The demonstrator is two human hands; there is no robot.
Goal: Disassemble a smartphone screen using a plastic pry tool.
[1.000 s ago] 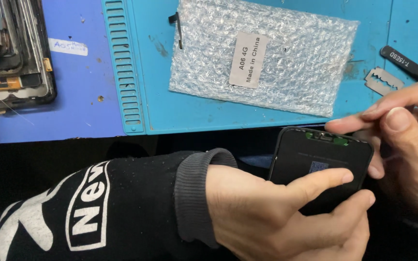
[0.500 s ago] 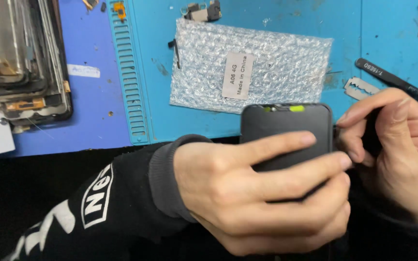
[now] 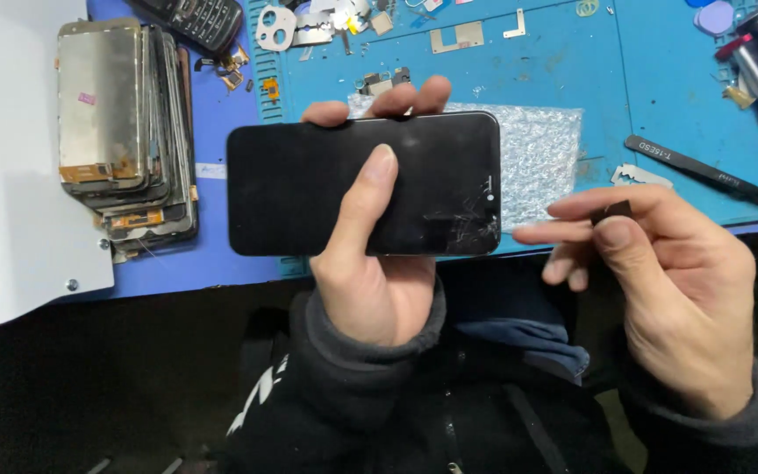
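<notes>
Nothing here is a true container; the nearest thing to one is the flat bubble-wrap pouch [image 3: 541, 162] lying on the blue mat [image 3: 572, 70] just beyond your fingers, and you cannot tell what is inside it.

Your left hand [image 3: 375, 263] is clamped on the black phone [image 3: 361, 184], held lengthwise above the worktop — thumb pressed across the glass front, fingertips hooked over the far long edge. The phone is a smooth, glossy slab with rounded corners, and its glass is cracked in a web at the end nearest your right hand.

Your right hand [image 3: 660, 290] sits just beside that cracked end, not touching it, and pinches a small dark flat piece [image 3: 611, 211] between thumb and forefinger; what the piece is cannot be made out.

Beyond your right hand lie a thin razor blade [image 3: 642, 175] and black tweezers [image 3: 704, 171]. Out past the left hand's far side, a stack of worn screen assemblies [image 3: 125, 132] with dull metal backs rests on the worktop beside a white sheet [image 3: 10, 175].
</notes>
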